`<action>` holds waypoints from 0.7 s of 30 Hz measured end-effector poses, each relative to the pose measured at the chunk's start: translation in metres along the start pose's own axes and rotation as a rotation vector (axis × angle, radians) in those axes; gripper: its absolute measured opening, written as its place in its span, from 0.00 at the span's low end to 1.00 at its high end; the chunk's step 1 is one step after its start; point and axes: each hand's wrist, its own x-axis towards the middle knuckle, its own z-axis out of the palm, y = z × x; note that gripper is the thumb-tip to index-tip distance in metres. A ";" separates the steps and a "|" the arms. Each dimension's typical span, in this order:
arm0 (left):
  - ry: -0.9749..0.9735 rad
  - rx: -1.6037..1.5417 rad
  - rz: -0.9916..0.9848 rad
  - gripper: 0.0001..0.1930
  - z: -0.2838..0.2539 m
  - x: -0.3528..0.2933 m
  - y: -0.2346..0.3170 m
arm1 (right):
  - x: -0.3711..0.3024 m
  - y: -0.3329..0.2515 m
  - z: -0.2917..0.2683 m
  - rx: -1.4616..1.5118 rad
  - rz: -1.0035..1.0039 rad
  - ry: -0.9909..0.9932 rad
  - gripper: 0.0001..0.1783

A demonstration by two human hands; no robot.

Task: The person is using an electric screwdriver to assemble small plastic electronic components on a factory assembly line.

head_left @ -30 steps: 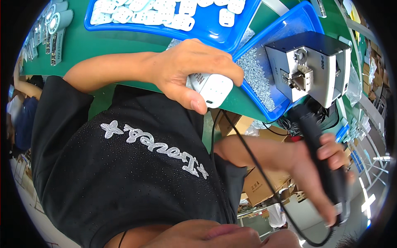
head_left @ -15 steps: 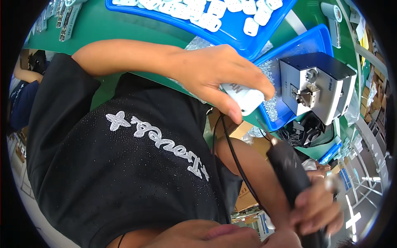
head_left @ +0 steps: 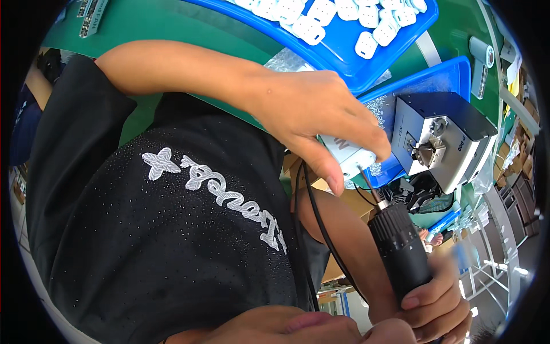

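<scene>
My left hand (head_left: 326, 117) grips a small white plastic casing (head_left: 346, 155) with rounded corners, thumb on the near side and fingers over the far side. My right hand (head_left: 438, 304) is wrapped round a black electric screwdriver (head_left: 398, 246), tilted up toward the casing. Its thin bit (head_left: 369, 182) meets the casing's end face, where small holes show. A black cord (head_left: 321, 223) hangs between my forearm and my black shirt. The casing's underside is hidden by my left palm.
A blue tray (head_left: 355, 66) with several white casings lies at the back. Beside it, a second blue tray (head_left: 452, 71) holds loose small screws (head_left: 375, 109) and a grey-and-black screw feeder (head_left: 447, 140). A handheld fan-shaped part (head_left: 480, 63) lies on the green table (head_left: 154, 26).
The screwdriver has come up and its bit now meets the casing's end; before, it was apart and blurred. My left hand keeps its grip. The view has shifted slightly.
</scene>
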 end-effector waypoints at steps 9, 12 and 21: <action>-0.002 0.019 0.001 0.34 0.000 0.002 -0.001 | -0.003 0.006 -0.004 0.047 0.002 -0.034 0.10; -0.007 0.025 0.003 0.34 0.002 0.003 -0.002 | -0.008 -0.007 -0.008 -0.032 0.001 -0.026 0.10; -0.056 0.012 -0.018 0.34 0.000 0.001 -0.002 | 0.030 0.038 -0.083 -1.242 -0.216 0.787 0.48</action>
